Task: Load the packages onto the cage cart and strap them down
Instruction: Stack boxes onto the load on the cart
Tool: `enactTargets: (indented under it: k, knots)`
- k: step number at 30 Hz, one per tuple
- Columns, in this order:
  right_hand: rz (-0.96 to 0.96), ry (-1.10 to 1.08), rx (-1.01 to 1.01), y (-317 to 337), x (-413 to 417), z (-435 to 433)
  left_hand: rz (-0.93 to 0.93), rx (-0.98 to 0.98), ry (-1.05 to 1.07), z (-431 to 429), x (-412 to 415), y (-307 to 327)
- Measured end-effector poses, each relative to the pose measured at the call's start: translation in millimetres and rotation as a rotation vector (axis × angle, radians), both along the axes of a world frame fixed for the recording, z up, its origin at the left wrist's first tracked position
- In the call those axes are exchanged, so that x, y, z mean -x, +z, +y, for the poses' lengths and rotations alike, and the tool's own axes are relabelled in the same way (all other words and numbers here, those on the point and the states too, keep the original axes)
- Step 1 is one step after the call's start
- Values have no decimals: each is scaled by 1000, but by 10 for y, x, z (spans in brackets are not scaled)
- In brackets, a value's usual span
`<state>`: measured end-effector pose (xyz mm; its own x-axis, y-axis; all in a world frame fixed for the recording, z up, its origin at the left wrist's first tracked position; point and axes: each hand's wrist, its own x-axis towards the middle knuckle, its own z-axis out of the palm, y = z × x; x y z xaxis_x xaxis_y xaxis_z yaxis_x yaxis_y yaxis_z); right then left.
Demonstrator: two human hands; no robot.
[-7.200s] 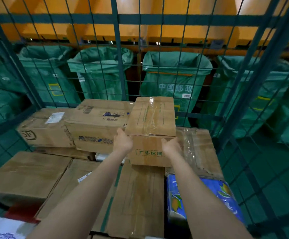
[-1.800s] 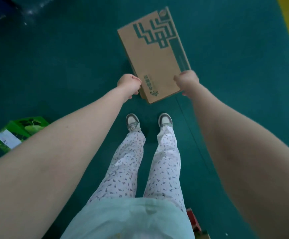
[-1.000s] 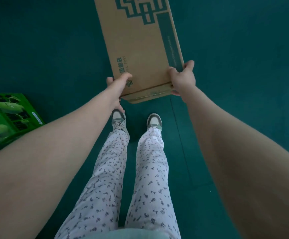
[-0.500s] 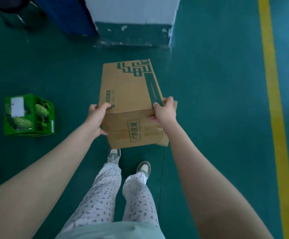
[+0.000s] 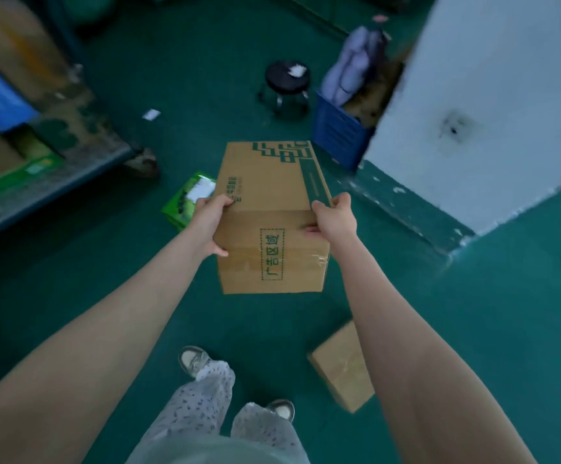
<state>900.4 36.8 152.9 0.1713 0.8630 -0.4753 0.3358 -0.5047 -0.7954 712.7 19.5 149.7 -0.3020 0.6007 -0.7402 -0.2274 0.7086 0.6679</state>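
From the head camera, a brown cardboard box (image 5: 269,212) with green printing is held in the air in front of the person, above the green floor (image 5: 473,329), its printed top tilted away and its taped end face turned toward the camera. The left hand (image 5: 207,226) grips the box's left edge, its fingers (image 5: 220,199) curled over the top and its thumb pressed on the near face. The right hand (image 5: 337,219) grips the right edge the same way, fingers hooked over the top corner and thumb on the near face.

A green carton (image 5: 183,205) lies on the floor just left of and behind the held box. A second plain cardboard box (image 5: 342,366) lies on the floor near the person's right foot. Farther back stand a black round stool (image 5: 287,78) and a blue crate (image 5: 336,135) beside a white pillar (image 5: 490,95). At the left edge a low platform (image 5: 54,175) carries stacked boxes, too blurred to read. Patterned trousers (image 5: 202,406) and two pale shoes show below.
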Motion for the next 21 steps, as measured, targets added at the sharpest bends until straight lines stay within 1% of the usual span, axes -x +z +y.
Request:
enactTargets:
  k: [3,8,11,15,21]
  knots:
    - [-1,125,-71,167,574,258,6,-60,129,16,500,199]
    - [-38,286,-181,374,1407,455,32,-96,316,16,1230,401]
    - [-7,352,-183,490,1858,557,44,-111,388,21,1651,510]
    - [-21,451,-209,610,2492,747,61,-127,490,56,2235,647]
    - [-6,560,-254,812,3385,951,63,-174,580,48,3003,787]
